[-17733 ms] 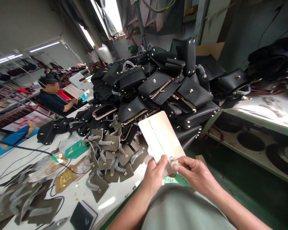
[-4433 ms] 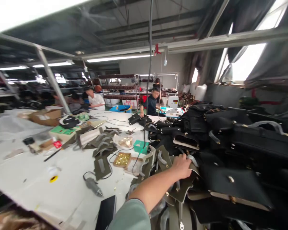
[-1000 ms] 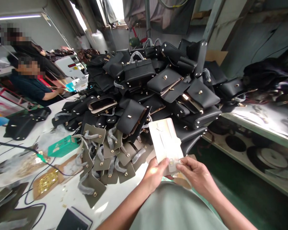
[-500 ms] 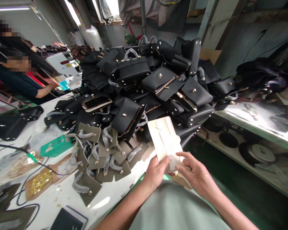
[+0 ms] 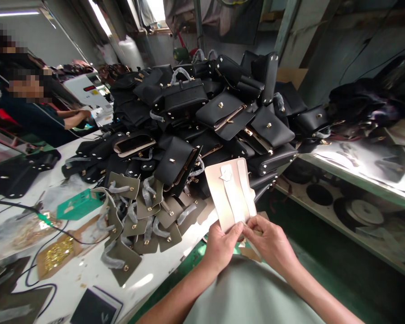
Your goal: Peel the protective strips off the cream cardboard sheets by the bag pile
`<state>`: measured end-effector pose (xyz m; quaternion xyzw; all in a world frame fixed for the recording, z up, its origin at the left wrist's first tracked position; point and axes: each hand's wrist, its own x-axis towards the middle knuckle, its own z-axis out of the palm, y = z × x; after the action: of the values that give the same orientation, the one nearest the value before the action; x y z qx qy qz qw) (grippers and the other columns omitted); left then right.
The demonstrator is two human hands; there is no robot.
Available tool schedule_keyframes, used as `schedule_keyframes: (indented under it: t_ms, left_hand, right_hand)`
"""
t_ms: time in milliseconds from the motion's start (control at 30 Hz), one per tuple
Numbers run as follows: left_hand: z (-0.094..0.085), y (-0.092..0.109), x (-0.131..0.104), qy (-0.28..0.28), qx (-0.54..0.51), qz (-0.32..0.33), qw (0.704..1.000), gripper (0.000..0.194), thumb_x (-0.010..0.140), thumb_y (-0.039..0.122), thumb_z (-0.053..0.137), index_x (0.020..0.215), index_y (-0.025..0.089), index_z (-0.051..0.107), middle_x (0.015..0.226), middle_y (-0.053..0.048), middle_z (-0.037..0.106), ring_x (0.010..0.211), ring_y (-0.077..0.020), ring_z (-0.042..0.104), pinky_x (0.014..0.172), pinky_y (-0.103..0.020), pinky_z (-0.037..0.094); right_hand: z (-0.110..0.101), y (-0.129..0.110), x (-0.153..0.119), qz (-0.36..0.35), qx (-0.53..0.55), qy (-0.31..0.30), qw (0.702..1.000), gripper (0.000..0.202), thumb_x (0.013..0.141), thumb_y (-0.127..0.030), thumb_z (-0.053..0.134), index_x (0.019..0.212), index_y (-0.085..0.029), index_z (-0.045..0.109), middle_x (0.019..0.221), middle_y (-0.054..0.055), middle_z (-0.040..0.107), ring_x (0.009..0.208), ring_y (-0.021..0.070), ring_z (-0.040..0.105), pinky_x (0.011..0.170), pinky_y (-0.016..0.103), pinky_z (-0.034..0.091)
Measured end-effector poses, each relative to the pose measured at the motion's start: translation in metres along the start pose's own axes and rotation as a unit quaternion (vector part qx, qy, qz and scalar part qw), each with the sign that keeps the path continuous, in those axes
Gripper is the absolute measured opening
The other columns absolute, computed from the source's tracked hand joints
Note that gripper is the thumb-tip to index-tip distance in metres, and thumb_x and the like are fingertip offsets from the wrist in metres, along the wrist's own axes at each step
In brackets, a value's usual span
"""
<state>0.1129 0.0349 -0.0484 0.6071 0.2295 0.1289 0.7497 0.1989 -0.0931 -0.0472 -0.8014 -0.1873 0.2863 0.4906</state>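
A pale beige panel [image 5: 218,191] with a white strip [image 5: 231,193] down its face is held up in front of my body. My left hand [image 5: 221,245] grips its lower left part, the thumb pressed on the front. At the lower right edge my right hand [image 5: 268,238] pinches the panel's bottom, its fingertips close to my left thumb. Whatever small part lies between the fingertips is hard to make out. Just left of the panel, several olive-grey pieces [image 5: 121,265] with plastic-wrapped handles lie on the white table [image 5: 145,288].
Black handbags [image 5: 185,96] form a large pile beyond the panel. A green box [image 5: 79,204], a tray of gold hardware [image 5: 59,252], a cable and a dark notebook [image 5: 94,308] lie at left. A person [image 5: 30,112] works at far left; shelving [image 5: 357,157] stands at right.
The panel is slightly more upright and a bit further left. My right hand's fingers have closed in at its lower edge, beside my left thumb. The person at left has moved their arms.
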Motion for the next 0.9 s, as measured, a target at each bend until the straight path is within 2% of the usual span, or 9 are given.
schedule_keyframes:
  t_ms: [100, 200, 333, 467, 600, 700, 800, 867, 900]
  left_hand:
    - [0.004, 0.001, 0.000, 0.019, -0.010, -0.018, 1.000, 0.036, 0.086, 0.041, 0.074, 0.109, 0.014, 0.076, 0.103, -0.012, 0.080, 0.097, -0.0286, 0.074, 0.080, -0.034, 0.061]
    - [0.008, 0.001, -0.001, 0.027, -0.027, -0.021, 0.999, 0.034, 0.085, 0.038, 0.076, 0.108, 0.013, 0.077, 0.103, -0.011, 0.080, 0.100, -0.0282, 0.074, 0.085, -0.033, 0.061]
    - [0.011, -0.001, -0.001, 0.051, -0.035, -0.039, 0.997, 0.035, 0.085, 0.039, 0.076, 0.110, 0.014, 0.076, 0.106, -0.011, 0.080, 0.102, -0.0284, 0.075, 0.086, -0.034, 0.062]
    - [0.012, -0.006, 0.000, 0.052, -0.023, -0.037, 0.998, 0.036, 0.083, 0.038, 0.078, 0.110, 0.014, 0.076, 0.111, -0.012, 0.080, 0.105, -0.0294, 0.075, 0.091, -0.036, 0.061]
    - [0.015, -0.006, 0.004, 0.066, 0.025, -0.037, 0.997, 0.033, 0.081, 0.035, 0.079, 0.105, 0.013, 0.077, 0.105, -0.012, 0.081, 0.100, -0.0297, 0.076, 0.088, -0.036, 0.062]
    - [0.022, -0.006, 0.006, 0.083, 0.075, -0.033, 0.993, 0.026, 0.082, 0.032, 0.077, 0.100, 0.014, 0.079, 0.102, -0.012, 0.082, 0.097, -0.0299, 0.077, 0.087, -0.037, 0.061]
    - [0.030, -0.013, 0.009, 0.093, 0.104, -0.016, 0.990, 0.026, 0.082, 0.032, 0.075, 0.101, 0.015, 0.079, 0.108, -0.012, 0.081, 0.102, -0.0303, 0.076, 0.091, -0.038, 0.060]
    - [0.034, -0.020, 0.015, 0.099, 0.122, -0.017, 0.987, 0.028, 0.082, 0.035, 0.075, 0.100, 0.015, 0.079, 0.103, -0.013, 0.081, 0.100, -0.0312, 0.076, 0.089, -0.038, 0.060]
    - [0.036, -0.023, 0.019, 0.111, 0.129, -0.027, 0.985, 0.029, 0.082, 0.036, 0.075, 0.099, 0.014, 0.079, 0.099, -0.013, 0.081, 0.097, -0.0319, 0.076, 0.087, -0.038, 0.060]
  right_hand:
    - [-0.002, 0.000, -0.003, -0.003, -0.027, 0.008, 1.000, 0.034, 0.090, -0.053, 0.066, 0.072, -0.024, 0.061, 0.072, -0.001, 0.077, 0.068, 0.0182, 0.066, 0.064, 0.027, 0.042]
    - [-0.006, 0.000, -0.006, -0.017, -0.055, 0.000, 0.998, 0.036, 0.091, -0.055, 0.063, 0.075, -0.023, 0.062, 0.070, -0.001, 0.073, 0.064, 0.0167, 0.059, 0.061, 0.028, 0.038]
    - [-0.013, -0.003, -0.008, -0.004, -0.067, -0.036, 0.997, 0.034, 0.094, -0.054, 0.059, 0.081, -0.023, 0.066, 0.062, -0.004, 0.059, 0.057, 0.0143, 0.044, 0.056, 0.028, 0.030]
    - [-0.018, -0.004, -0.008, -0.009, -0.119, -0.039, 0.992, 0.035, 0.095, -0.053, 0.056, 0.077, -0.024, 0.063, 0.060, -0.004, 0.051, 0.058, 0.0147, 0.043, 0.056, 0.029, 0.028]
    - [-0.020, 0.000, -0.008, -0.051, -0.252, -0.007, 0.966, 0.037, 0.097, -0.049, 0.053, 0.071, -0.024, 0.049, 0.062, -0.003, 0.051, 0.059, 0.0152, 0.043, 0.059, 0.030, 0.023]
    - [-0.021, 0.005, -0.006, -0.063, -0.314, -0.013, 0.947, 0.036, 0.100, -0.049, 0.045, 0.074, -0.024, 0.045, 0.064, -0.001, 0.056, 0.058, 0.0161, 0.045, 0.060, 0.032, 0.018]
    - [-0.024, 0.010, -0.007, -0.064, -0.290, -0.018, 0.955, 0.036, 0.102, -0.049, 0.042, 0.076, -0.024, 0.044, 0.065, -0.001, 0.055, 0.059, 0.0164, 0.044, 0.060, 0.032, 0.019]
    - [-0.027, 0.009, -0.013, -0.054, -0.235, -0.018, 0.970, 0.037, 0.102, -0.048, 0.043, 0.074, -0.024, 0.043, 0.064, -0.002, 0.052, 0.059, 0.0158, 0.043, 0.060, 0.031, 0.022]
    - [-0.030, 0.008, -0.018, -0.061, -0.202, -0.040, 0.977, 0.036, 0.101, -0.046, 0.045, 0.073, -0.024, 0.044, 0.064, -0.002, 0.052, 0.060, 0.0155, 0.044, 0.060, 0.030, 0.025]
